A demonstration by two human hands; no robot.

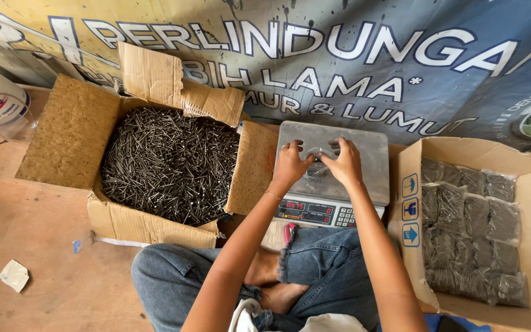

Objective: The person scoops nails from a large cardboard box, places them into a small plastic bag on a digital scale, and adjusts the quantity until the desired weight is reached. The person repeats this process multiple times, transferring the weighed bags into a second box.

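Both my hands, left and right, pinch the clear nail-filled plastic bag at twelve o'clock on the grey scale; probably heavy, slippery, prickly.

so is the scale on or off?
On. The scale shows lit red digits on its front display, while both hands, left hand and right hand, rest on its metal pan.

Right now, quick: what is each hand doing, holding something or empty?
Left hand: fingers curled on a clear bag of nails on the scale.
Right hand: gripping the same bag from the other side.
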